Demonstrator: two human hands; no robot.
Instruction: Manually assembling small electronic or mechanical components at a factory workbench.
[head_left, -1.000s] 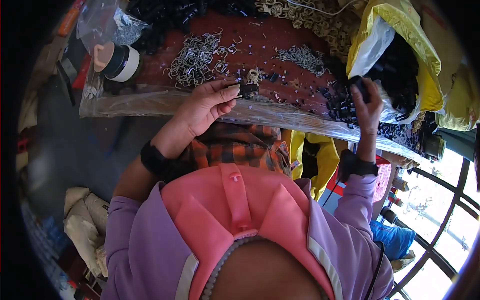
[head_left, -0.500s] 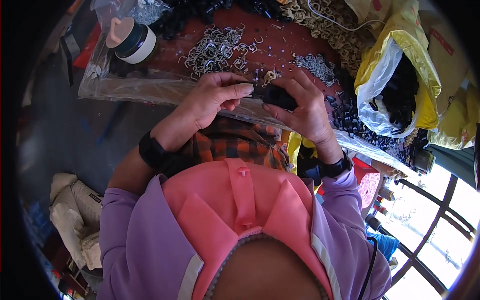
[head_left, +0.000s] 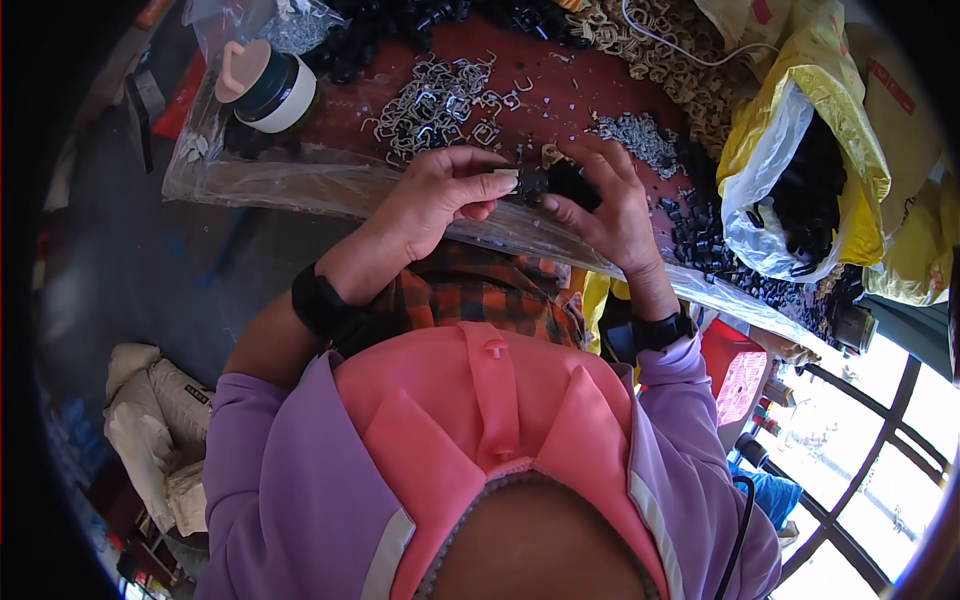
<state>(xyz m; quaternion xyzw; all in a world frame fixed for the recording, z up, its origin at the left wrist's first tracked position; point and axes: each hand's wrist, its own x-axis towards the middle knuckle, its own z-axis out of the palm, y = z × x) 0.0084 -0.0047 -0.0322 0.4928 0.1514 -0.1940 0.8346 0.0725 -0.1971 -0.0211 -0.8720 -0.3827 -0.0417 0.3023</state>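
Note:
My left hand (head_left: 445,200) pinches a small black part (head_left: 530,182), and something pale shows by its thumb tip. A larger black piece (head_left: 574,187) is gripped between the thumb and fingers of my right hand (head_left: 618,210). The two black pieces meet or nearly meet in front of me; the exact contact is hard to make out. A small beige clip (head_left: 550,155) sits just beyond them, close to my right fingers. Past my left hand lies a heap of bent metal hooks (head_left: 430,100) on the red tabletop (head_left: 560,90).
A lidded cup (head_left: 275,88) stands at the left on plastic sheeting (head_left: 270,180). Small silver pieces (head_left: 645,140) and beige clips (head_left: 620,45) lie farther back. On the right are scattered black parts (head_left: 700,235) and a yellow bag (head_left: 860,160) with black parts inside.
My hands have drawn closer together, and the black pieces now meet or almost meet between them. The whole view has shifted slightly.

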